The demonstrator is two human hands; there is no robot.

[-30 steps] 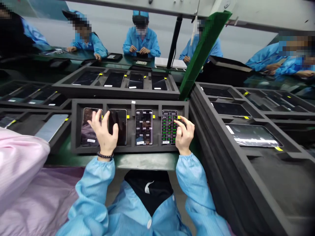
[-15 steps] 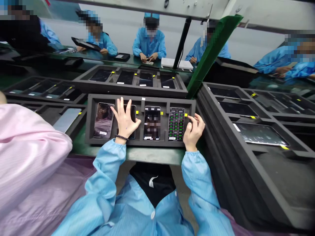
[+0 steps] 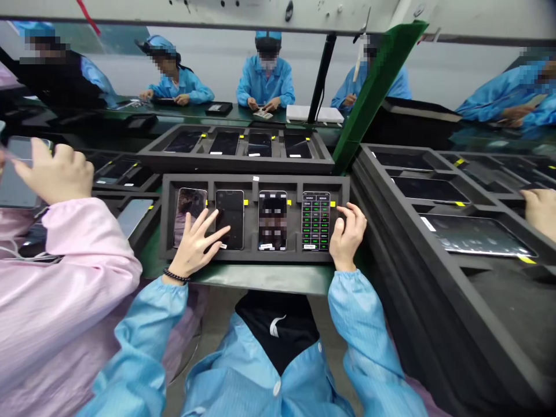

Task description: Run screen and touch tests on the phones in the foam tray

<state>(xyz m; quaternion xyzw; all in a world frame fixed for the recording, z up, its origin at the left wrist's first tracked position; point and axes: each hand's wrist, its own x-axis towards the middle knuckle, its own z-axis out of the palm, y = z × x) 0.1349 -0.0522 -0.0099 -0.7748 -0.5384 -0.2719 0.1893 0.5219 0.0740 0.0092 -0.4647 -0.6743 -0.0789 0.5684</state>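
A black foam tray [image 3: 254,180] lies right in front of me, holding several smartphones in separate compartments. My left hand [image 3: 195,244] is open, its spread fingers resting over the first phone [image 3: 190,209] and reaching the second, dark-screened phone [image 3: 231,219]. The third phone [image 3: 272,220] has a blurred screen. My right hand [image 3: 347,236] is curled beside the fourth phone [image 3: 315,221], which shows a green-on-black grid, and holds nothing. Small yellow tags [image 3: 332,204] mark the foam dividers.
Similar foam trays with phones lie ahead [image 3: 237,145] and to the right [image 3: 434,174]. A green panel [image 3: 377,87] stands between them. At left, a co-worker's pink-sleeved hand [image 3: 54,172] holds a phone [image 3: 17,172]. Another person's hand [image 3: 541,211] enters at right.
My left hand has shifted left and down, off the second phone and onto the first. A pink-sleeved hand with a phone and another hand have entered at the sides.
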